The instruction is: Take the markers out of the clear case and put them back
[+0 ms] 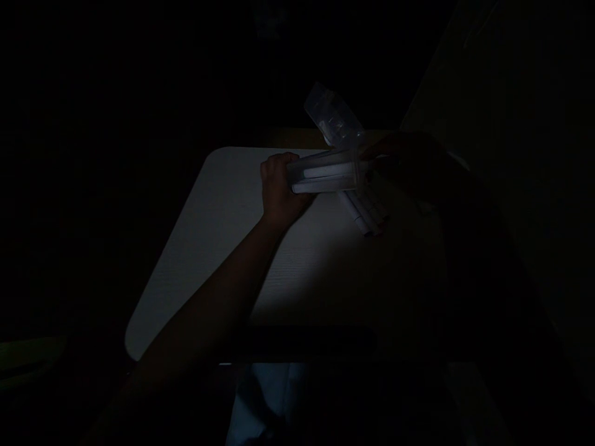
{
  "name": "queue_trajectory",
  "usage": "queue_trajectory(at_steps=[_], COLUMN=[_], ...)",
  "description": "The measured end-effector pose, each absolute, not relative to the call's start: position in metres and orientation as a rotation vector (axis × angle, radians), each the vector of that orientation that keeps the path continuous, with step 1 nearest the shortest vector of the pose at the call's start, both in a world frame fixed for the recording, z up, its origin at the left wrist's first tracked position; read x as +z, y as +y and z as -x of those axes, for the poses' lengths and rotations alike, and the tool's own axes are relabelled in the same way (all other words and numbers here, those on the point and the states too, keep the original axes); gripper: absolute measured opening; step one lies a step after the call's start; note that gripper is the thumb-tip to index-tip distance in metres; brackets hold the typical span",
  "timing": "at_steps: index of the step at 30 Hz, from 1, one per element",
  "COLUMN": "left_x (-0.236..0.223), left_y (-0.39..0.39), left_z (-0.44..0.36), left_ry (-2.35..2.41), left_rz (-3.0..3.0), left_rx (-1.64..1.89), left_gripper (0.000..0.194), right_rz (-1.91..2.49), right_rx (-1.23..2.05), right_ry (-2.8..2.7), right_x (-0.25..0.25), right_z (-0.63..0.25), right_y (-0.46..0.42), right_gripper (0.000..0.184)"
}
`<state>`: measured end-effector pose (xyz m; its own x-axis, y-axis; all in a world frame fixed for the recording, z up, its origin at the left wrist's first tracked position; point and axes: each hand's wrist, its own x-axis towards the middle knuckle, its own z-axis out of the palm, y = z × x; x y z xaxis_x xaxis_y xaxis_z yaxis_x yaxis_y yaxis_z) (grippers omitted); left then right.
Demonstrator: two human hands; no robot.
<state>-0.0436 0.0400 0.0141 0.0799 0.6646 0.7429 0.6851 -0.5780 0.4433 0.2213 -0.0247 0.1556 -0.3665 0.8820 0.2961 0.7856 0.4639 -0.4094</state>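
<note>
My left hand is closed around the base of a clear plastic case, which lies on its side just above the table. Several pale, slim markers show through its wall. The case's transparent lid is flipped open and sticks up at the back. At the open mouth on the right, my right hand is in deep shadow, its fingers closed on what looks like a pale marker. More markers with dark ends lie fanned on the table under the mouth.
A pale, round-cornered table is lit on its left half and shadowed on its right. A light bluish patch shows below the near edge. Most surroundings are too dark to make out.
</note>
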Motion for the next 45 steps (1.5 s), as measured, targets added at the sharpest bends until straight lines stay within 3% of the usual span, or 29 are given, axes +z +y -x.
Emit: queue_trajectory(at_steps=[6, 26, 39, 45], left_x=[0.014, 0.014, 0.021, 0.019], left_y=[0.039, 0.041, 0.037, 0.038], left_z=[0.042, 0.04, 0.039, 0.039], left_ry=[-1.46, -1.45, -1.513, -1.494], left_rz=[2.29, 2.3, 2.278, 2.282], left_rx=[-1.587, -1.642, -1.646, -1.646], left_gripper=[0.088, 0.088, 0.091, 0.093], right_rz=[1.573, 1.398, 1.435, 1.426], right_rx=[0.287, 0.246, 0.124, 0.242], right_ry=[-2.168, -2.338, -2.326, -2.293], right_x=[0.165, 0.151, 0.154, 0.153], right_z=[-0.212, -0.21, -0.211, -0.211], right_y=[-0.03, -0.029, -0.027, -0.024], right_gripper=[0.034, 0.049, 0.048, 0.043])
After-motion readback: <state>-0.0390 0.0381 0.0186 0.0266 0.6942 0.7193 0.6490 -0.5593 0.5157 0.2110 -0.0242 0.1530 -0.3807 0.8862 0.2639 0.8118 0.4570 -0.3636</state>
